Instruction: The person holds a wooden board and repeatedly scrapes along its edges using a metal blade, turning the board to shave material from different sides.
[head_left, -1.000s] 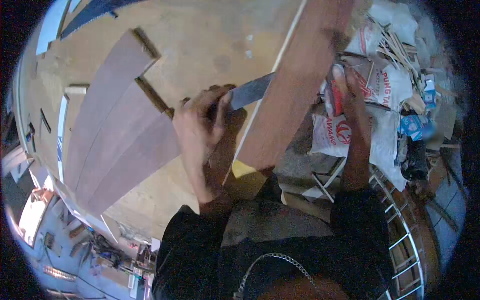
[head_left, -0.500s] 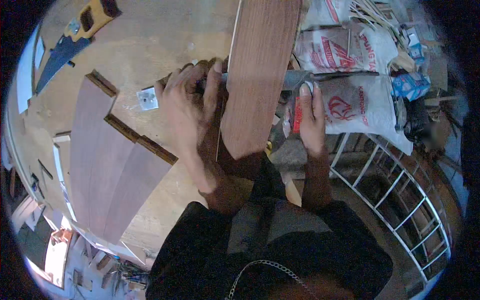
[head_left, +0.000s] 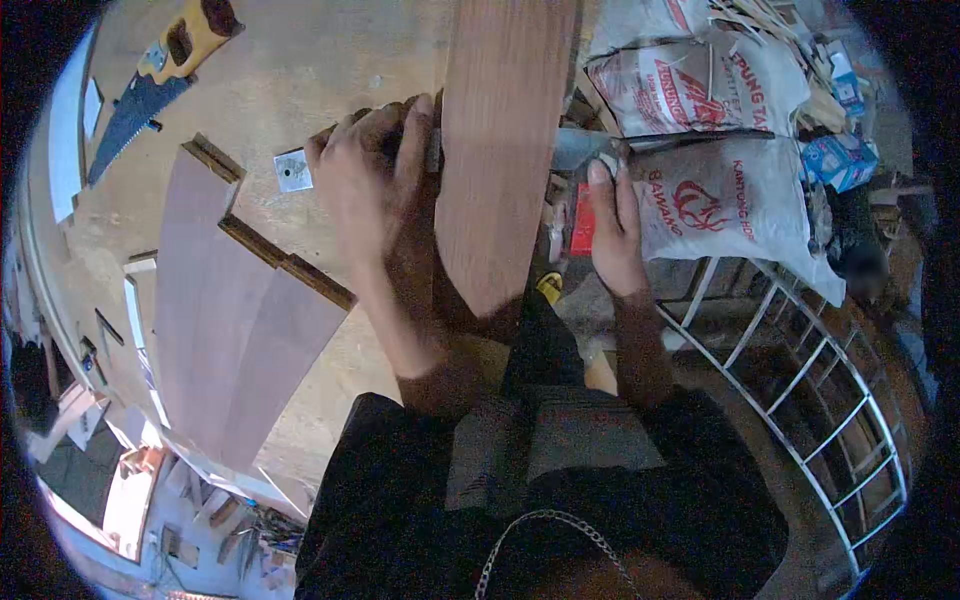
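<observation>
A long brown wood-grain plank (head_left: 500,150) runs lengthwise in front of me, its near end close to my body. My left hand (head_left: 370,165) is just left of it, fingers curled over a dark-edged piece whose kind I cannot tell. A flat grey metal bar (head_left: 583,148) crosses beneath the plank and shows on both sides. At the bar's right end, my right hand (head_left: 615,215) closes thumb and fingers on it. A small metal plate (head_left: 293,171) with a hole lies left of my left hand.
Joined planks (head_left: 240,330) with dark stepped ends lie on the plywood table (head_left: 330,60) at left. Beyond them is a yellow-handled handsaw (head_left: 160,85). White printed sacks (head_left: 700,200) stand at right, above a white metal rack (head_left: 785,395). Scrap wood strips (head_left: 765,30) lie behind.
The plank has shifted left, nearer my left hand. My right hand has come slightly left too, still at the bar's end. The whole view has turned a little.
</observation>
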